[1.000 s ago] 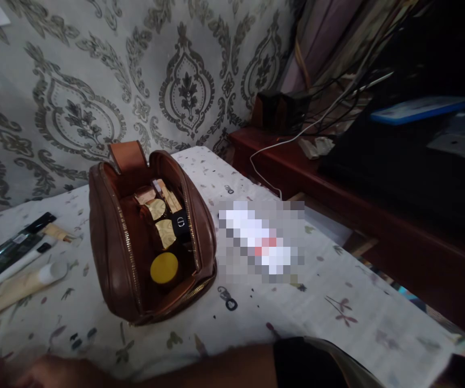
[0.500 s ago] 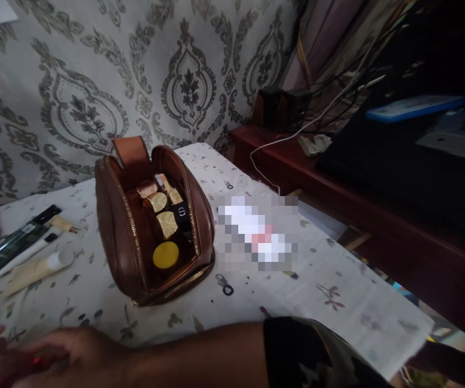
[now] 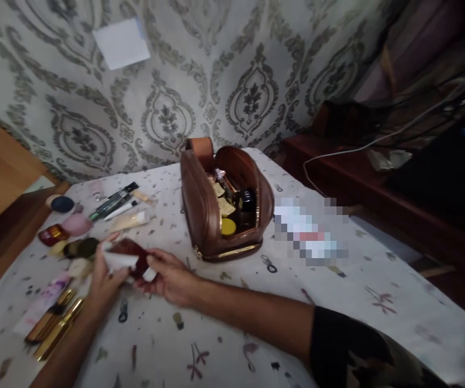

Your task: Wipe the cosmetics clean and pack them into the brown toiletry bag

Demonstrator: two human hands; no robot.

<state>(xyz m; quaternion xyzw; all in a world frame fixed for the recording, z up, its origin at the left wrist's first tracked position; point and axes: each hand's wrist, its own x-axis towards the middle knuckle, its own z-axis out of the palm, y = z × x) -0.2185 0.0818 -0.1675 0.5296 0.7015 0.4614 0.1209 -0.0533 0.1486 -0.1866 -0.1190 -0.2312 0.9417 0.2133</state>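
Both my hands are raised above the front left of the table, holding a dark red, shiny, bottle-like item [image 3: 129, 249] between them. My left hand [image 3: 103, 276] closes round its left side, where a white flap or label [image 3: 121, 262] covers part of it. My right hand [image 3: 171, 277] grips its right end, thumb on top, beside a small white patch. Its exact kind is too blurred to tell. To the right of my hands stands an unzipped brown toiletry bag [image 3: 202, 215], with gold pieces, a black item [image 3: 247, 199] and a round yellow lid [image 3: 228, 226] inside.
Left of my hands lie a dark red jar [image 3: 53, 235], a pink sponge [image 3: 75, 224], gold tubes [image 3: 59, 330] and a pink-white packet [image 3: 42, 307]. Behind them are a cream tube [image 3: 127, 221] and slim black packs [image 3: 115, 200]. A pixelated item [image 3: 309, 231] lies right of the bag.
The view has swung left and back, so the bag appears further right and smaller. Both hands and the dark red item now show fully; before, they were blurred at the lower left edge.
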